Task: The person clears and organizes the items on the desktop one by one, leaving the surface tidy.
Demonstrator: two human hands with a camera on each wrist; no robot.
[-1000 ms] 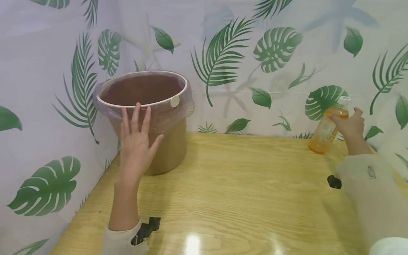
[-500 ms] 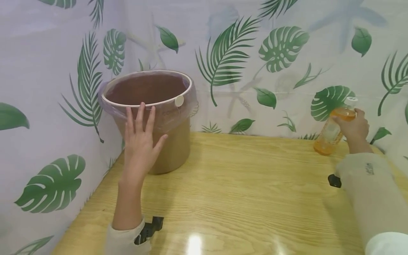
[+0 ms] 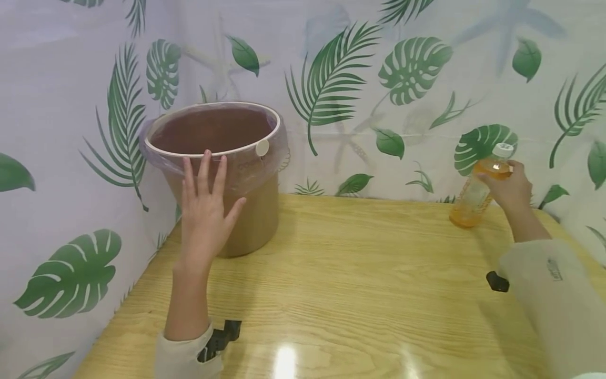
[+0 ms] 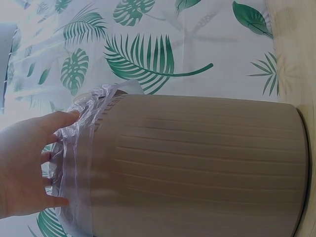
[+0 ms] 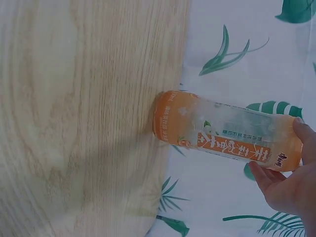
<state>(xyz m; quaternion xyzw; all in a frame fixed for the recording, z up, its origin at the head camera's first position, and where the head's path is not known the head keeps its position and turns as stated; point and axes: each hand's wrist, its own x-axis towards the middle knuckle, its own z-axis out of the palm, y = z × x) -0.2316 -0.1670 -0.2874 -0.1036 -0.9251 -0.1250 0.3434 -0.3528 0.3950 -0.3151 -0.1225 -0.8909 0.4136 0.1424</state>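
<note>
A brown trash bin (image 3: pixel 258 221) stands upright at the back left, its white-rimmed mouth facing up. A thin translucent bag (image 4: pixel 74 148) is folded over its rim. My left hand (image 3: pixel 203 221) is spread against the near side of the bin, with straight fingers reaching the bagged rim. At the back right, my right hand (image 3: pixel 513 187) grips a drink bottle (image 5: pixel 227 131) near its top. This bottle has a white cap (image 3: pixel 503 150), orange ends and a printed label. It leans, base toward the left; whether the base touches the table cannot be told.
A light wood table (image 3: pixel 350 279) spreads under both arms. Leaf-printed sheeting (image 3: pixel 341 100) runs along its back and left side. A black wrist mount (image 3: pixel 220 342) sits on the left cuff, and another black piece (image 3: pixel 497 281) sticks out by the right sleeve.
The right hand has shifted the bottle slightly left while gripping it. My left hand stays against the bin. The whole head view has swung a little to and fro.
</note>
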